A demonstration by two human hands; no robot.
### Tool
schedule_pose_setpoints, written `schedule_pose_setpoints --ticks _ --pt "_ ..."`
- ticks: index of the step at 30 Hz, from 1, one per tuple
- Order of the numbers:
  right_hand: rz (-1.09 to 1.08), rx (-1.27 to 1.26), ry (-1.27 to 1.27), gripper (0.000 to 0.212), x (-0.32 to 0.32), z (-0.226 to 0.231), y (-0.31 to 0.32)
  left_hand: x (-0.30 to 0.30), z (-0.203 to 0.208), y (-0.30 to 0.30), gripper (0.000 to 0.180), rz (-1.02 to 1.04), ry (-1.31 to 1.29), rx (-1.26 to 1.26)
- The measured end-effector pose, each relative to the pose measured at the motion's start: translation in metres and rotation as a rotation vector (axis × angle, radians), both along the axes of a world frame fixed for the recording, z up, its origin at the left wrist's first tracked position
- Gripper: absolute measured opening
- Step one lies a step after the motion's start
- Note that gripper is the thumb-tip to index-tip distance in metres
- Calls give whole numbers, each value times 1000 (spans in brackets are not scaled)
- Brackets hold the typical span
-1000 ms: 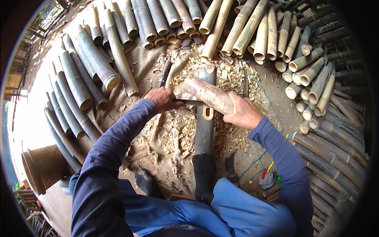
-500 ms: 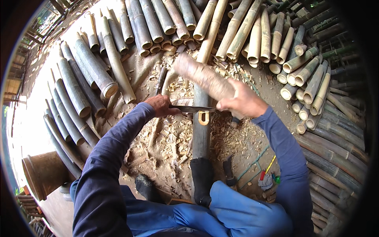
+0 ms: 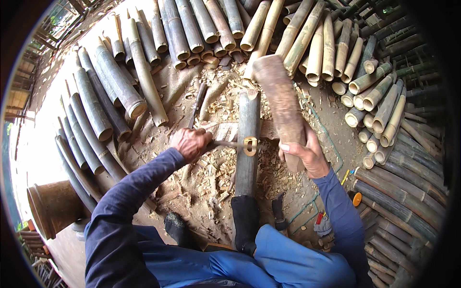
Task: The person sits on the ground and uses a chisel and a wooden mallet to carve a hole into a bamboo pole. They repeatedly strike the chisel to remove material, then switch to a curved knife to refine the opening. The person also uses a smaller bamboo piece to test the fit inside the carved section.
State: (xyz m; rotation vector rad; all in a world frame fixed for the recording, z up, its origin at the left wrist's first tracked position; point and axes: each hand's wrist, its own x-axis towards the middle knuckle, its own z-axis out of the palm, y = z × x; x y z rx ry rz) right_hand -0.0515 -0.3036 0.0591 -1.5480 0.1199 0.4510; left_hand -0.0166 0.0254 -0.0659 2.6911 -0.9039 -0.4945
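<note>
My left hand (image 3: 191,144) is closed on the handle of a knife (image 3: 225,143). Its narrow blade, slightly blurred, points right, with the tip at a cut opening (image 3: 250,146) in a dark bamboo pole (image 3: 247,173). That pole lies lengthwise before me, and my foot in a dark sock (image 3: 245,218) rests on its near end. In my right hand (image 3: 309,153) is a thick wooden mallet (image 3: 281,96), gripped at its narrow end. Its broad head rises up and away, right of the pole and apart from the knife.
Cut bamboo lengths (image 3: 115,81) ring the far and left sides; more lie stacked at the right (image 3: 403,192). A dark-handled tool (image 3: 198,103) lies beyond my left hand. Wood chips (image 3: 211,168) cover the ground. A brown bucket-like container (image 3: 53,209) tips at the left.
The mallet has swung right and turned more upright, away from the knife. The knife has dropped slightly and turned, so its blade looks narrower. Both hands still hold their tools.
</note>
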Motion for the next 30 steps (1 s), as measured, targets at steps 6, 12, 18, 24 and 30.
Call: schedule_pose_setpoints --ticks 6,12,18,24,30 --pt "-48 -84 89 69 -16 -11 -27 -52 13 -5 35 136 -111 -183" --pt "89 -428 -138 68 -23 -21 -20 -50 11 -1 22 111 43 -73" --pt "831 -958 -999 59 -18 -8 -17 -45 2 0 15 72 48 98" --pt "1133 -1153 -1043 62 -1 -42 -21 -43 2 -6 9 59 22 80" --pt "1070 -1262 -1047 51 10 -46 -29 -49 -6 -7 10 88 18 85"
